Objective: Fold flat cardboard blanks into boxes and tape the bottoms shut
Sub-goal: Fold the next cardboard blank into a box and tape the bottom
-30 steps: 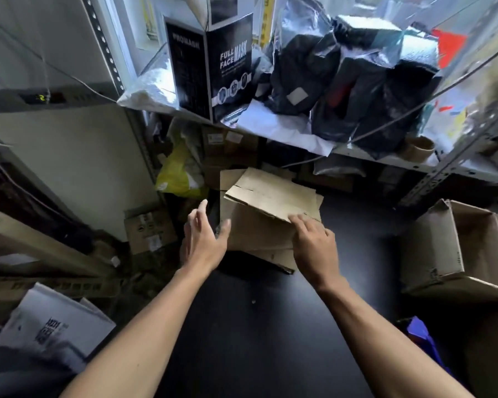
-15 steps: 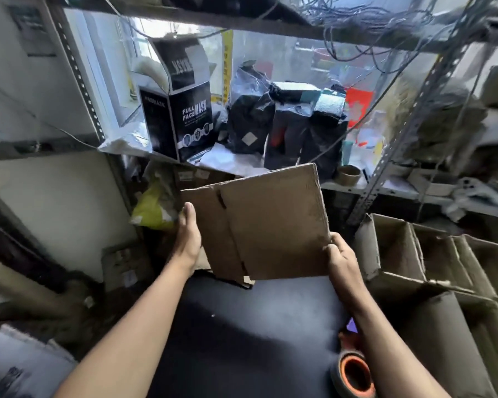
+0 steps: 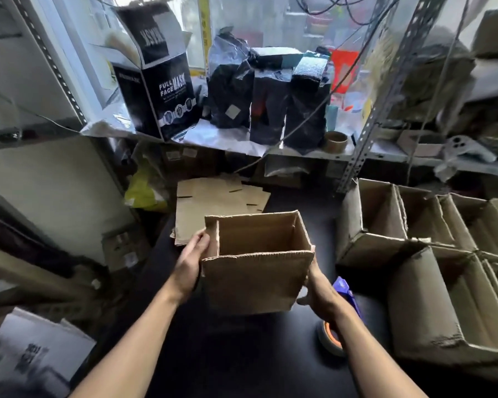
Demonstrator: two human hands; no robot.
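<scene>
A brown cardboard box (image 3: 253, 280) stands opened into a square tube above the black table (image 3: 242, 354), its open end facing up. My left hand (image 3: 191, 259) grips its left wall, thumb at the upper left corner. My right hand (image 3: 316, 288) holds the lower right side, fingers hidden behind the cardboard. A stack of flat cardboard blanks (image 3: 213, 208) lies on the table behind the box. A tape dispenser with an orange-cored roll (image 3: 332, 337) and purple handle (image 3: 344, 291) sits beside my right forearm.
Several opened boxes (image 3: 414, 245) crowd the right side of the table. A metal shelf (image 3: 270, 150) behind carries a black mask carton (image 3: 161, 90), black bags (image 3: 268, 96) and a tape core (image 3: 335, 141). Cartons and papers (image 3: 32, 354) fill the floor at left.
The flat blank that my hands picked off the stack and lifted upright is now spread into an open box shape and held lower, nearer to me.
</scene>
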